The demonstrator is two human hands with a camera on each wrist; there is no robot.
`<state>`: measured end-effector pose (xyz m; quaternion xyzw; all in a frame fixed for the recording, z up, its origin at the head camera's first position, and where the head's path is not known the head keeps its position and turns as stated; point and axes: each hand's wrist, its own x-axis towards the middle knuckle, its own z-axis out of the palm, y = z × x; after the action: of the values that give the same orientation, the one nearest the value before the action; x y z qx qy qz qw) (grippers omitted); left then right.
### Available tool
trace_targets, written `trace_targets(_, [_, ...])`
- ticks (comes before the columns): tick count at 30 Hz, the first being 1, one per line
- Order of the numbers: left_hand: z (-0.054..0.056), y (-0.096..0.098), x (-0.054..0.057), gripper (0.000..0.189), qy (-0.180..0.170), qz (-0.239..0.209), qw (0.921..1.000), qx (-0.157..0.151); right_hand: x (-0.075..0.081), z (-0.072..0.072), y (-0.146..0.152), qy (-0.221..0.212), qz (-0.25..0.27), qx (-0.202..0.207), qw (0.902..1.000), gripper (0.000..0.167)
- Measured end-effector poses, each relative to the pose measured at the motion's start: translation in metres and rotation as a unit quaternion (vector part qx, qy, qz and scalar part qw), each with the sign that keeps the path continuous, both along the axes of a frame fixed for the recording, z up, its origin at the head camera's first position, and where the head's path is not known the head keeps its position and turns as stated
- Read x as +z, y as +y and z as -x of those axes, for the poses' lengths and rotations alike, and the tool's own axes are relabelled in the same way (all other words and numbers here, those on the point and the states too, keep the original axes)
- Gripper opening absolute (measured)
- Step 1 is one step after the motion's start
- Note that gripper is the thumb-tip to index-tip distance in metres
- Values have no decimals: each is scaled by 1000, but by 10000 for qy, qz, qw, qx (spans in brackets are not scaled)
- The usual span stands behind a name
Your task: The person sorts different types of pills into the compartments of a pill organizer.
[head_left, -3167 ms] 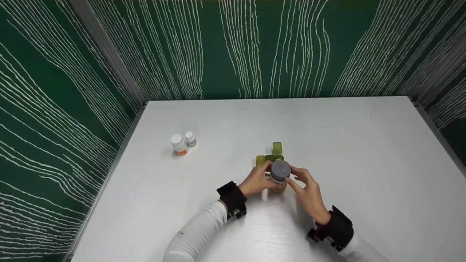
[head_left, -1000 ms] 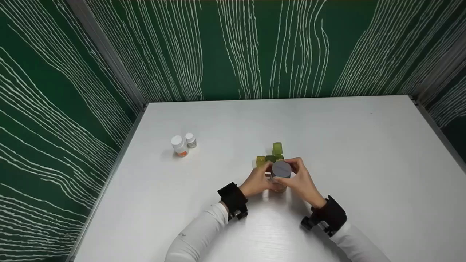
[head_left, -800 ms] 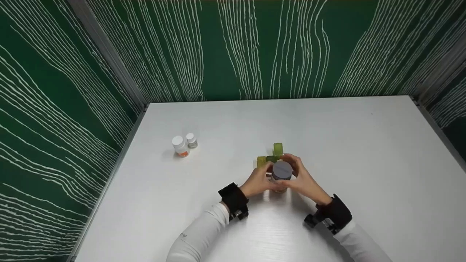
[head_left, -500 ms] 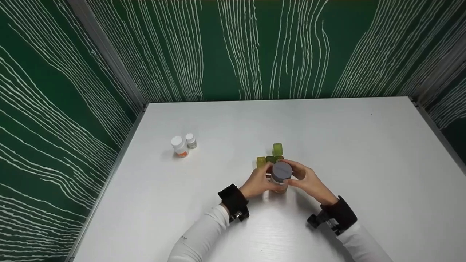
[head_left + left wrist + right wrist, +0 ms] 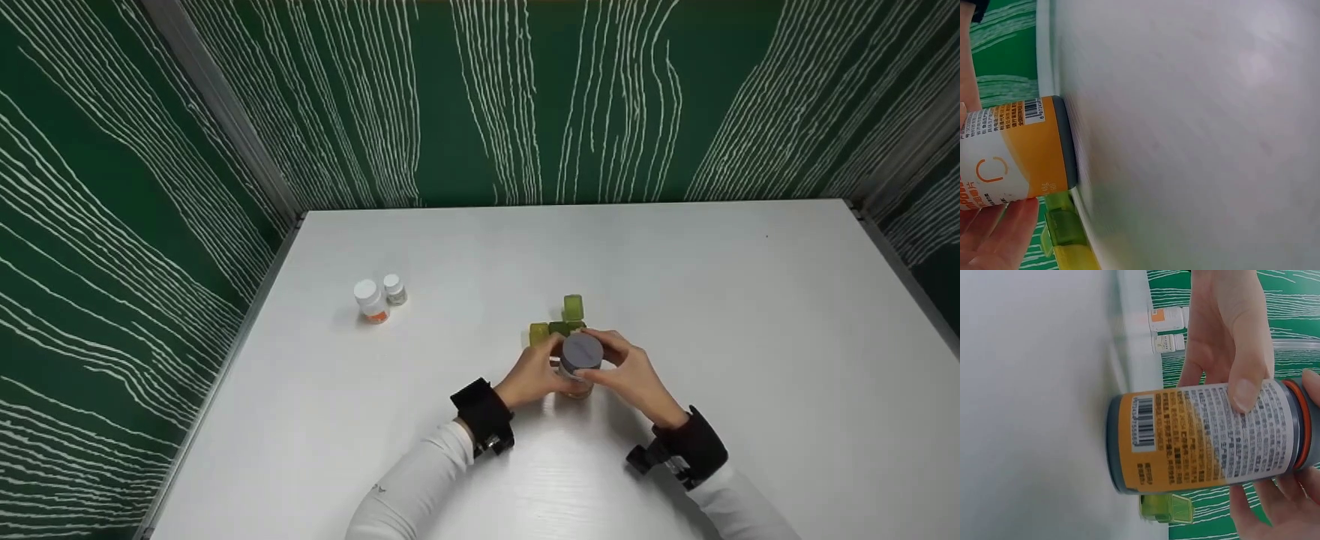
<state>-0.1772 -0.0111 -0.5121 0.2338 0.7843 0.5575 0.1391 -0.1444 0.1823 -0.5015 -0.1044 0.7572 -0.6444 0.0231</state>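
My left hand (image 5: 535, 375) grips the upright bottle (image 5: 1202, 439), orange and white below a grey cap (image 5: 582, 349) that my right hand (image 5: 636, 381) pinches, about midway between the desk's (image 5: 712, 285) side edges. Only the right wrist view bares the red ring (image 5: 1306, 422) beneath.

The bottle (image 5: 1202, 441) is cylindrical, with a printed white-and-orange label bearing a barcode (image 5: 1144, 421) and a dark grey base. The flat grey lid (image 5: 582, 351) is in place on top; an orange ring (image 5: 1301, 427) shows beneath it. Pose: upright, below and right of centre in the head view. Base contact with the worktop (image 5: 450, 255) is unclear.
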Motion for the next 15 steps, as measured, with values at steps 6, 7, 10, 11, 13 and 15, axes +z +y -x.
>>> trace_targets(6, [-2, 1, 0, 48, 148, 80, 9999, -3, -2, -2, -8, 80, -161, -311, 9994, 54])
trace_targets(7, [-2, 2, 0, 48, 164, 90, 9998, 14, -2, -1, -10, 100, -164, -373, 9991, 53])
trace_targets(10, [-2, 3, 0, 48, 191, 106, 9997, 63, -3, -3, -16, 80, -99, -561, 9983, 53])
trace_targets(11, [-2, 3, 1, 48, 198, 110, 9997, 77, -4, -3, -18, 70, -67, -629, 9980, 54])
trace_targets(13, [-2, 3, 1, 48, 238, 132, 9996, 84, -4, -4, -22, 17, -5, -758, 9971, 54])
trace_targets(15, [-2, 3, 1, 49, 285, 163, 9994, 67, -5, -5, -24, -37, -14, -794, 9968, 56])
